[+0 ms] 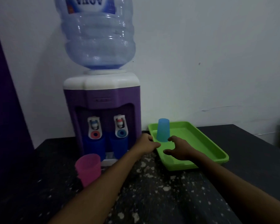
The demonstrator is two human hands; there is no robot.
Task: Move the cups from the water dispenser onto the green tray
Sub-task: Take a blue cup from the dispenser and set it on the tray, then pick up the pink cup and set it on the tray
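A light blue cup (163, 130) stands upside down at the far left of the green tray (205, 143). My right hand (179, 150) hovers over the tray just in front of that cup, fingers spread and holding nothing. My left hand (146, 143) is curled over the tray's left rim, thumb inside the tray. Two dark blue cups (94, 147) (120, 146) sit under the taps of the purple water dispenser (102, 101). A pink cup (88, 168) stands upright on the counter in front of the dispenser's left side.
A big water bottle (97, 34) tops the dispenser, close to the white wall. The dark speckled counter (152, 191) runs toward me and to the right of the tray. A purple surface (2, 94) borders the left.
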